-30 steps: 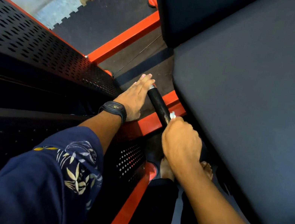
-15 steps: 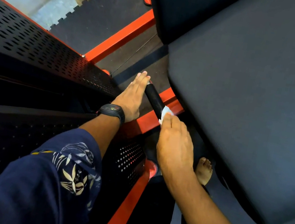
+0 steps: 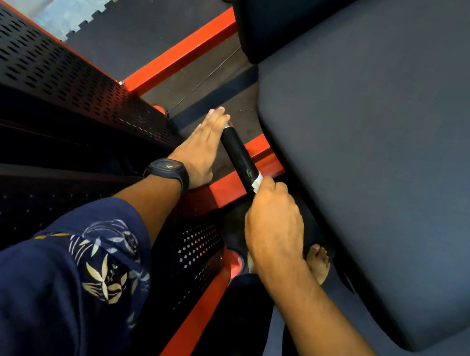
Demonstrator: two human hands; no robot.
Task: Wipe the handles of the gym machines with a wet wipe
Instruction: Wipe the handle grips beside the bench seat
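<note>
One black handle (image 3: 237, 154) slants beside the dark seat pad (image 3: 385, 173). The right hand (image 3: 275, 229) curls tight, clamping one white wet wipe (image 3: 258, 182) round the handle's near end. The left hand (image 3: 203, 147), fingers straight and together, touches its far tip.

Black handle (image 3: 239, 155), white wipe (image 3: 257, 183), orange frame (image 3: 184, 49)

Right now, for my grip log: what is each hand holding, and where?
The right hand grips the wet wipe round the black handle, near end. The left hand holds nothing; straight fingers lie at the far end.
</note>
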